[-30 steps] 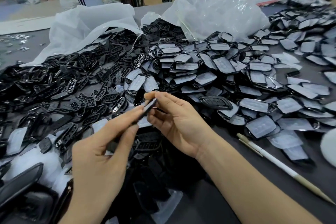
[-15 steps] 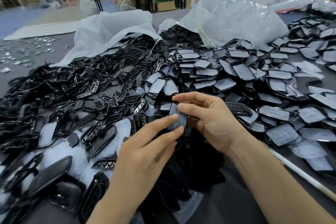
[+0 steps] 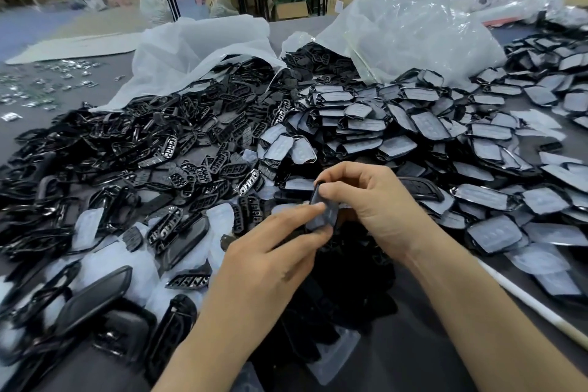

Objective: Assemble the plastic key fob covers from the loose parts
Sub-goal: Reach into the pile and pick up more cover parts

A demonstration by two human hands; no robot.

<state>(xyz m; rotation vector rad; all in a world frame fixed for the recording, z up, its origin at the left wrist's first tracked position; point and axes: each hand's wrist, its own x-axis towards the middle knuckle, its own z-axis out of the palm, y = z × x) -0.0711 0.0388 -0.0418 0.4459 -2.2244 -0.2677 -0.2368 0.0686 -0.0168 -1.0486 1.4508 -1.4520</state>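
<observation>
The fob cover piece (image 3: 323,213) is up off the bench (image 3: 413,366), pretty much dead centre, with both hands on it. It's a dark shell with a greyish film on the face toward the camera, and its long axis runs roughly 12 to 6.

The right hand (image 3: 375,204) has the 12 o'clock end, thumb on the near face and fingers curled over the top edge, so that grip is clamped on the part. The left hand (image 3: 270,264) reaches in from 7 o'clock and pinches the 6 o'clock end between index finger and thumb. Neither hand is nearer, since each owns one end. I can't tell if a second part is already seated behind it.

My guess is it's mid press-fit, so the next squeeze depends on keeping both ends lined up along that axis.

Around it:
- The heap of bare black button frames (image 3: 191,153) sits at 9 to 10 o'clock.
- The heap of film-covered shells (image 3: 413,137) sits at 1 to 3.
- Two crumpled plastic bags (image 3: 206,51) lie behind at 12.
- A pale stick (image 3: 534,304) lies on the bench at 4.
</observation>
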